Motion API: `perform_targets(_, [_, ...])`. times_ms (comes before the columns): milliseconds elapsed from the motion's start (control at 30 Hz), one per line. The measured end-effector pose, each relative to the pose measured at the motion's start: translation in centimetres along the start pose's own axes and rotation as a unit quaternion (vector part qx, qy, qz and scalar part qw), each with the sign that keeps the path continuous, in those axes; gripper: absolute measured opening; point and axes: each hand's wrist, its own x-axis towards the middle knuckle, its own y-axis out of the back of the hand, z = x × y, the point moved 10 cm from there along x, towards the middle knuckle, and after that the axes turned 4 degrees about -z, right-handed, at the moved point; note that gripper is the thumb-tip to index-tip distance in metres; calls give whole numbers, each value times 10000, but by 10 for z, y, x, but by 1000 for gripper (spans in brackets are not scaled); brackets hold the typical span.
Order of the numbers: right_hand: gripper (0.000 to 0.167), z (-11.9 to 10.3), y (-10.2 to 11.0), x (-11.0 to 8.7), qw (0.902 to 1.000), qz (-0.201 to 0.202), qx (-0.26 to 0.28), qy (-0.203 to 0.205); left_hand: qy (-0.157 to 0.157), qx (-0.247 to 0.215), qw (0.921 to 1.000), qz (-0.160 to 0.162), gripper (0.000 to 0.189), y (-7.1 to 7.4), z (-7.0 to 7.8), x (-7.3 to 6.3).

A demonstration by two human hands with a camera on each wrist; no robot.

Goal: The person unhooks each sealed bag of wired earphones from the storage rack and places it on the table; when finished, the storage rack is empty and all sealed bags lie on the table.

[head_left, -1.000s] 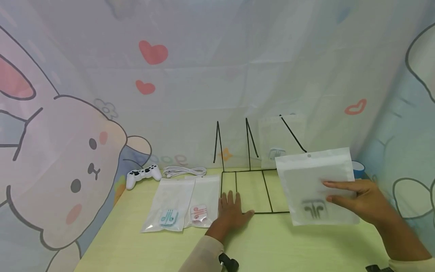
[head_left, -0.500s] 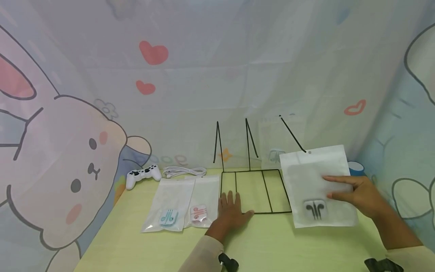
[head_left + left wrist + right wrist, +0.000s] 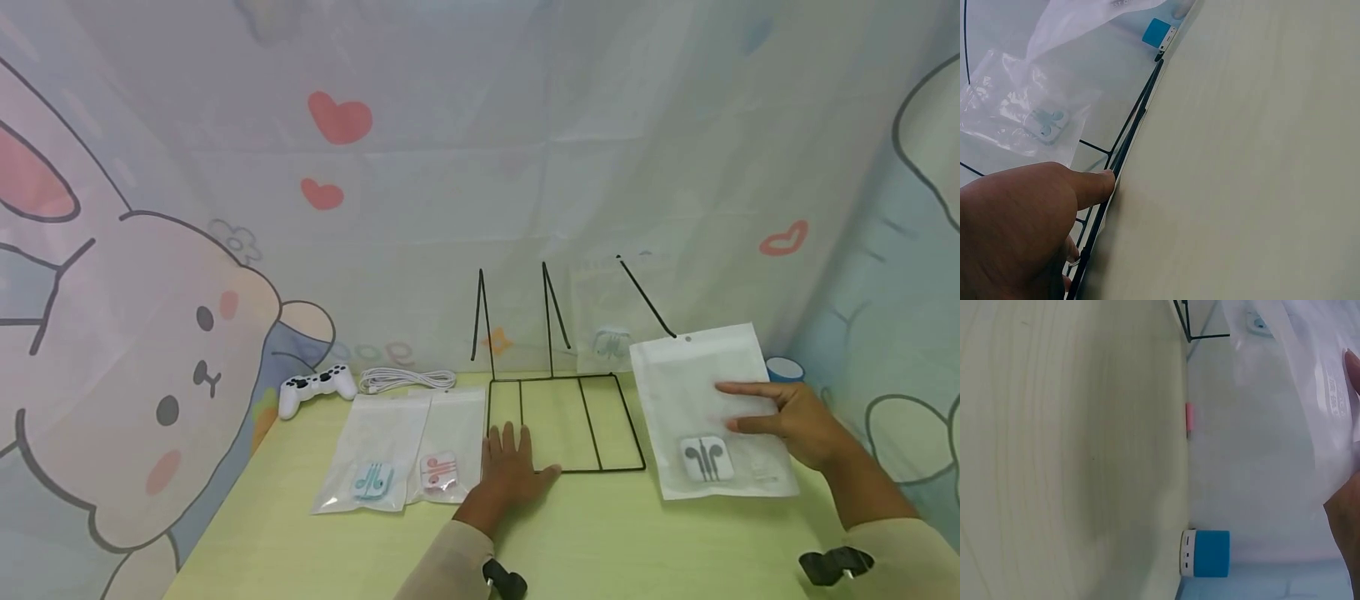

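Note:
My right hand [image 3: 806, 429] pinches the right side of a white zip bag [image 3: 667, 400] between thumb and fingers. Grey earphones in a case [image 3: 707, 459] show through it. The bag's top hole is beside the front tip of the right hook [image 3: 647, 297] of a black wire display rack [image 3: 591, 421]. Another bag with pale earphones [image 3: 588, 321] hangs farther back there. My left hand [image 3: 513, 475] rests on the rack's base with straight, slightly spread fingers. In the left wrist view, its thumb [image 3: 1094, 187] lies on the front wire. The right wrist view shows only part of the right hand.
Left of the rack lie two flat bags, one with teal earphones [image 3: 372, 481], one with red earphones [image 3: 438, 472]. Behind them are a white game controller [image 3: 318, 385] and a coiled white cable [image 3: 407, 379]. A blue-and-white cylinder [image 3: 784, 369] stands at back right. A printed cloth forms the backdrop.
My right hand has drawn the bag slightly right and turned it. Its hole has gone from left of the hook's tip to its right. The left hand has stayed still on the rack.

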Motion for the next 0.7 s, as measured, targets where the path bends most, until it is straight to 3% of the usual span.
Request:
perform_targets(333, [55,32,12,4,9978,122,-125,-636,21,202,9998,45,94,-8,-6,7])
perform_targets(700, [58,51,10,11,9962,-107,-61,-862,10,135,9999,0,94,-8,-5,8])
